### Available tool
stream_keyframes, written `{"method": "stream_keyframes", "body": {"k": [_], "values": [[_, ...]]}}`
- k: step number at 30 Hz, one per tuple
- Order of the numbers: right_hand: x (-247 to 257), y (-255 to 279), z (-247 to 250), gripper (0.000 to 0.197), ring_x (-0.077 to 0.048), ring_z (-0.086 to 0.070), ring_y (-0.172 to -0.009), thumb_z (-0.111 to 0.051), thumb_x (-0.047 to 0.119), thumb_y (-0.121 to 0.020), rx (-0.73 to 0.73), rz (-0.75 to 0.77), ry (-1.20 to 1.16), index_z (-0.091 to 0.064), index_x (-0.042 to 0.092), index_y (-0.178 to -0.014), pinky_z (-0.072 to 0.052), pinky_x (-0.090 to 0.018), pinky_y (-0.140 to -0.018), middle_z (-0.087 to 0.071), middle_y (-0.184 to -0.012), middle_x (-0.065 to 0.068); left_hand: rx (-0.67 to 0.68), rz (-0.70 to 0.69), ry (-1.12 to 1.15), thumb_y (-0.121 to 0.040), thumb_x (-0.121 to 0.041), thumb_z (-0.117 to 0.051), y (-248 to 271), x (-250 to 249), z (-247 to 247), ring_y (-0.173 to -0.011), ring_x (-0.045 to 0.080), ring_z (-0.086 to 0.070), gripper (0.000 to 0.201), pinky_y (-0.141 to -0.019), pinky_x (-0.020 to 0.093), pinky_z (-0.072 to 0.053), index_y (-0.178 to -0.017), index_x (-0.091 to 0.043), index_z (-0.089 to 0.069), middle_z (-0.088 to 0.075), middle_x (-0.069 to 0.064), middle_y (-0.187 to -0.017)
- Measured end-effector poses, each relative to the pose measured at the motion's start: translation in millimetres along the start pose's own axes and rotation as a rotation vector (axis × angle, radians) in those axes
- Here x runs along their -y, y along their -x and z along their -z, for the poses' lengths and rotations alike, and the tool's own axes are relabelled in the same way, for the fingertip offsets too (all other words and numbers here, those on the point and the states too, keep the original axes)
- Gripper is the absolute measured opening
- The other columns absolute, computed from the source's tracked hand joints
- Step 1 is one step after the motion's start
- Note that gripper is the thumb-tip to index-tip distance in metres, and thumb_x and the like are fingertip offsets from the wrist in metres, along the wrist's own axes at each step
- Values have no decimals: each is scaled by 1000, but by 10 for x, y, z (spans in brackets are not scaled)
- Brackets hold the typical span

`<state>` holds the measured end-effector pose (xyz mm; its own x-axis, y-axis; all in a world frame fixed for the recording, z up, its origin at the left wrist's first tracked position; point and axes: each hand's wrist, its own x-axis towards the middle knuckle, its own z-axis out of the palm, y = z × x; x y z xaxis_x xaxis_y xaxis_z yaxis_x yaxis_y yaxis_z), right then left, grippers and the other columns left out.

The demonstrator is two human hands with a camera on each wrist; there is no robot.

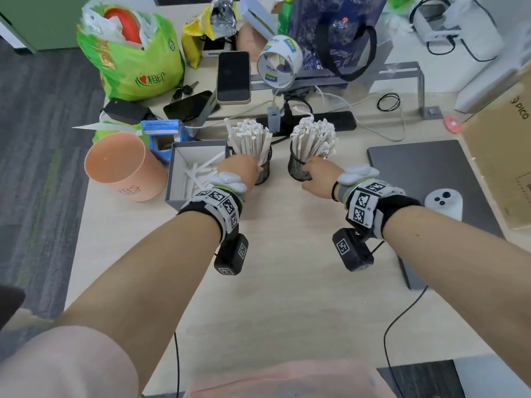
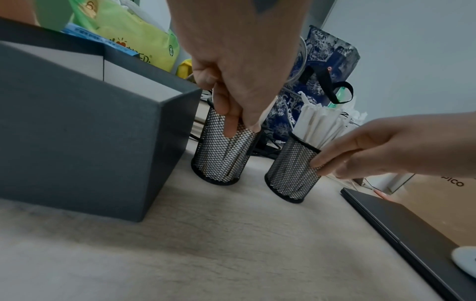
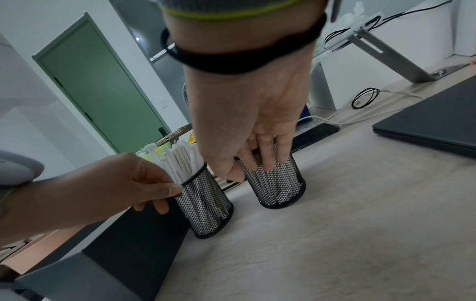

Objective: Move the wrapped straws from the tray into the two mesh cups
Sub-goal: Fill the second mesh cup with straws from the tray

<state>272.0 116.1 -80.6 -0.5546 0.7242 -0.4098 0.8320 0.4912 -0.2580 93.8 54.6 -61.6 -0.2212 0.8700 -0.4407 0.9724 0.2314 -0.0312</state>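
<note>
Two black mesh cups stand side by side, both packed with white wrapped straws (image 1: pixel 250 139). My left hand (image 1: pixel 238 170) grips the left mesh cup (image 1: pixel 265 172) near its rim, thumb and fingers on the mesh (image 2: pixel 221 156). My right hand (image 1: pixel 317 173) holds the right mesh cup (image 1: pixel 297 169) the same way, its fingers (image 3: pixel 268 163) lying down the cup's side (image 3: pixel 280 189). Left of the cups, the grey tray (image 1: pixel 175 170) has a few loose straws (image 1: pixel 198 175) on its floor. Both cups rest on the table.
A pink round container (image 1: pixel 123 168) stands left of the tray. A dark closed laptop (image 1: pixel 425 173) with a white controller (image 1: pixel 444 201) lies right of the cups. Behind them are a power strip (image 1: pixel 327 122), a phone (image 1: pixel 233 77), bags and cables.
</note>
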Motion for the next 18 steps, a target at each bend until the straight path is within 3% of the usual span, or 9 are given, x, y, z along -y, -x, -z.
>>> {"method": "stream_keyframes", "body": {"k": [3, 8, 14, 18], "values": [[95, -20, -23, 26, -34, -55, -101, -52, 15, -82, 4, 58, -25, -36, 10, -62, -40, -34, -77, -53, -105, -19, 33, 13, 10, -103, -22, -37, -5, -12, 27, -113, 28, -61, 33, -91, 33, -47, -118, -4, -60, -63, 13, -123], [186, -57, -53, 20, -36, -58, -96, -51, 15, -82, 0, 65, -13, -43, 6, -67, -49, -39, -81, -59, -108, -21, -21, 22, 38, -102, -25, -38, 7, -38, -14, -106, 29, -63, 33, -74, 31, -40, -111, -4, -63, -66, 14, -116], [152, -50, -73, 15, -35, -58, -98, -53, 16, -82, -25, 11, -24, -48, 3, -78, -45, -35, -77, -57, -112, -21, -58, 14, 80, -98, -12, -44, 33, -23, -67, -103, 29, -65, 24, -69, 29, -39, -108, -5, -64, -67, 12, -113], [141, -50, -99, 29, -34, -57, -102, -54, 18, -82, -23, 23, -12, -60, -6, -96, -47, -36, -83, -56, -117, -19, -73, 8, 103, -97, -6, -44, 49, -34, -92, -104, 29, -65, 23, -69, 26, -37, -108, -3, -65, -68, 13, -111]]}}
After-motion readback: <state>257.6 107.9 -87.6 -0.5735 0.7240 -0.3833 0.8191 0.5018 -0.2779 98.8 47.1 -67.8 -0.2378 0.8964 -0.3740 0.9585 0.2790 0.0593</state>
